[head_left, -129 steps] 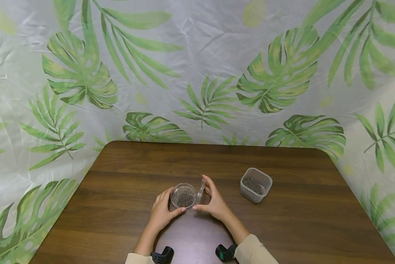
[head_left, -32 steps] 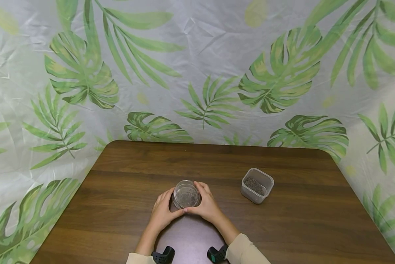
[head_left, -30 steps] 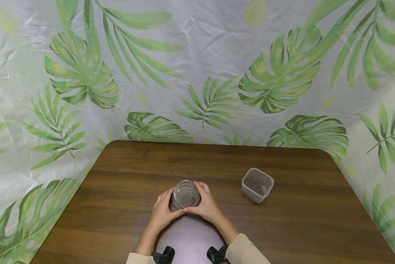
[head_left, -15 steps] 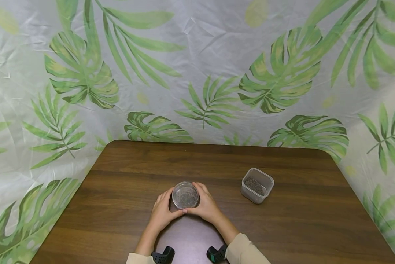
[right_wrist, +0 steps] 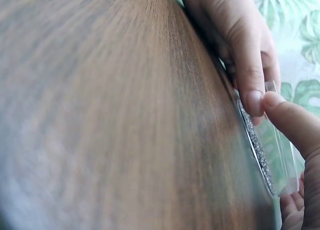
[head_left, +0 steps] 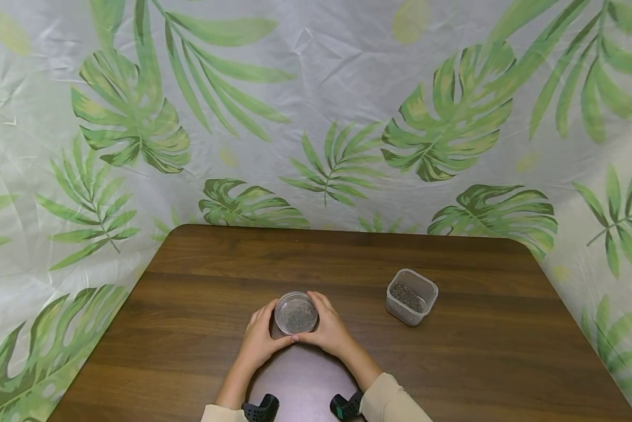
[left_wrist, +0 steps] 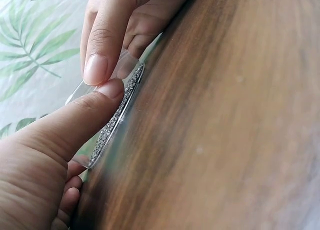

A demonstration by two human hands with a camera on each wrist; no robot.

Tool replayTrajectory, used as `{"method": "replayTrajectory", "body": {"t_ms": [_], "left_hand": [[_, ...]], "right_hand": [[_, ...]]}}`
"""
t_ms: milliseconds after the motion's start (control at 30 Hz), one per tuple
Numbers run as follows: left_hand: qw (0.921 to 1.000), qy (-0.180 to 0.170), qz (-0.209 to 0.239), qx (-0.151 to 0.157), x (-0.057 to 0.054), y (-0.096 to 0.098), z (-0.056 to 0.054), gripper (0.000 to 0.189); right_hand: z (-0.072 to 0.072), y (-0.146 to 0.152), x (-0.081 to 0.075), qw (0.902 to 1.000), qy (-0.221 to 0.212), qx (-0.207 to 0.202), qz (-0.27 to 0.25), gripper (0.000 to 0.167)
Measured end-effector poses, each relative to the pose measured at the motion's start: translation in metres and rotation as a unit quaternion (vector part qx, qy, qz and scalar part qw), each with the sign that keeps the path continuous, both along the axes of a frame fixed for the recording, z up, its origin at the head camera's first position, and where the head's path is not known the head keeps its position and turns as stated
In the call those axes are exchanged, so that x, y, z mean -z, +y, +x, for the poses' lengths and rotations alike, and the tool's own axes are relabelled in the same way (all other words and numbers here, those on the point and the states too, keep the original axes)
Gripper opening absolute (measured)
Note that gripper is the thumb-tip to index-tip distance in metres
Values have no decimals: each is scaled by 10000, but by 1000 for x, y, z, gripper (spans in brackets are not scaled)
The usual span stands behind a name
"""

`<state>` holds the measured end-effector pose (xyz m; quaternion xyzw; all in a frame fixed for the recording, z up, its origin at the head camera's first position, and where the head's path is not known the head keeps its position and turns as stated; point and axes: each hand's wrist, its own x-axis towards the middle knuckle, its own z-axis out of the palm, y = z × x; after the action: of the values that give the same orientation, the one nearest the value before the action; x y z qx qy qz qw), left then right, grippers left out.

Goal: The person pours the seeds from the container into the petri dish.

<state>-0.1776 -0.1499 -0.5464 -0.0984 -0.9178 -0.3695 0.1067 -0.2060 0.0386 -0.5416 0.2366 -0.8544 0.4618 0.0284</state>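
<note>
A clear round dish (left_wrist: 119, 117) holding dark grains sits on the table between both hands. Its clear lid (head_left: 296, 313) lies over it, and the grains show through. From the left, the left hand (head_left: 259, 340) curls its fingers and thumb round the dish. On the other side, the right hand (head_left: 330, 329) grips the lid by its edge. The two thumb tips meet at the near side. In the right wrist view, the lid (right_wrist: 286, 155) stands above the grain layer; whether it is fully seated cannot be told.
A translucent square plastic tub (head_left: 411, 297) with more dark grains stands on the wooden table (head_left: 231, 258), to the right of the hands. Behind the table hangs a leaf-patterned sheet (head_left: 337, 88). Each wrist wears a black camera mount (head_left: 261, 407).
The right hand has brought the lid from upright beside the dish to flat over it. Over the last second the lid has shifted slightly left and toward the person, lining up with the dish.
</note>
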Motion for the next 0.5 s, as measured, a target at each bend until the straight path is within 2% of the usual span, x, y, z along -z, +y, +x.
{"method": "replayTrajectory", "body": {"t_ms": [500], "left_hand": [[10000, -43, -40, 67, 0, 0, 0, 92]], "right_hand": [[2, -1, 0, 9998, -55, -17, 171, 99]]}}
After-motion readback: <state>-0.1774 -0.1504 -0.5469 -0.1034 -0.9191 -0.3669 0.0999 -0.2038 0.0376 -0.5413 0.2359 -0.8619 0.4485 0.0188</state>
